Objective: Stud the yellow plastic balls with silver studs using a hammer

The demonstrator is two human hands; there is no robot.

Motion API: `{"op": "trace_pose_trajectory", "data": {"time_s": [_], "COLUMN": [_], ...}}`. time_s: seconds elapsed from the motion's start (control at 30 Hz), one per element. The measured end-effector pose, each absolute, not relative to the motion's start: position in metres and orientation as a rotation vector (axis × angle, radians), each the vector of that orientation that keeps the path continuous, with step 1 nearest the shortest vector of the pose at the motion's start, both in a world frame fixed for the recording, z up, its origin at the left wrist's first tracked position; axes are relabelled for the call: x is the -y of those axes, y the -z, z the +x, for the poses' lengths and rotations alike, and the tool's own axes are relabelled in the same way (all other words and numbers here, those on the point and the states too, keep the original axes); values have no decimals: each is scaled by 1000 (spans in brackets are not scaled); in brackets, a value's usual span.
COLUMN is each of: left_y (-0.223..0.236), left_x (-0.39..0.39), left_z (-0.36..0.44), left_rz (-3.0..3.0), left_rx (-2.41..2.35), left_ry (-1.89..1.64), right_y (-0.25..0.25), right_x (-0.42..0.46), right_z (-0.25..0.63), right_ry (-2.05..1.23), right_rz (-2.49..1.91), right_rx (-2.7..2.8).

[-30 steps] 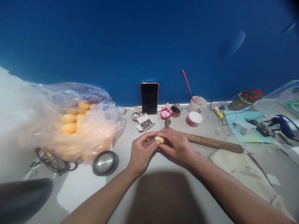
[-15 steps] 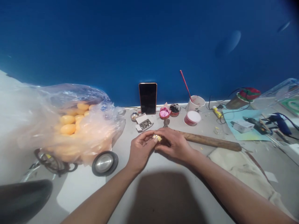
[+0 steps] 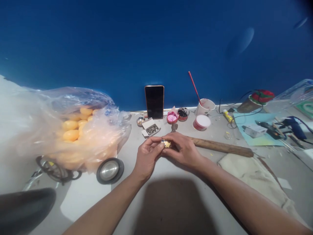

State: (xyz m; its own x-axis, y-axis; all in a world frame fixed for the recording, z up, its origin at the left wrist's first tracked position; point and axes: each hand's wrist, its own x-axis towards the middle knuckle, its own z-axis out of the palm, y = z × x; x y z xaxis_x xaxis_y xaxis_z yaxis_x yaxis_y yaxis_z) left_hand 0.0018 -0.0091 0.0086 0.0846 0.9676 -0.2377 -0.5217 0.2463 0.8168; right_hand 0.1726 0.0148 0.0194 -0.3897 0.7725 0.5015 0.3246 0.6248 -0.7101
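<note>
Between my two hands sits a small yellow rounded piece (image 3: 166, 143) with shiny silver bits on it; fingers cover much of it. My left hand (image 3: 148, 156) pinches its left side with thumb and fingertips. From the right, my right hand (image 3: 183, 148) grips the same piece, its fingers curled over the top. Just beyond the hands lies an open little white box (image 3: 152, 130) full of small shiny metallic bits. A shiny silver ball (image 3: 140, 121) rests beside that box. Behind my right hand lies a hammer (image 3: 222, 147) with a wooden handle.
A clear plastic bag of yellow egg-shaped pieces (image 3: 70, 135) bulges at the left. A phone (image 3: 154, 101) leans on the blue wall. Cups (image 3: 201, 122), a cloth (image 3: 254, 176), a blue glue gun (image 3: 294, 127) and a round metal-centred disc (image 3: 109, 170) lie around.
Both hands stay together around the yellow piece, which is turned slightly between the fingers, so more of its shiny face shows. The view shifts a little; other things stay put.
</note>
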Motion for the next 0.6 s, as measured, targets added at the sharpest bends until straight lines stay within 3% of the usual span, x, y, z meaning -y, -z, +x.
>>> {"op": "trace_pose_trajectory", "data": {"time_s": [0.23,0.6], "left_y": [-7,-10], "left_x": [10,8], "left_z": [5,3], "left_rz": [711,755], "left_rx": [-953,-969], "left_ry": [-1258,-1253], "right_y": [-19,-27], "right_x": [-15,-15], "right_z": [172,175], "right_ry": [-670,-1052], "right_rz": [-903,-1047], "right_rx": [1951,1750]}}
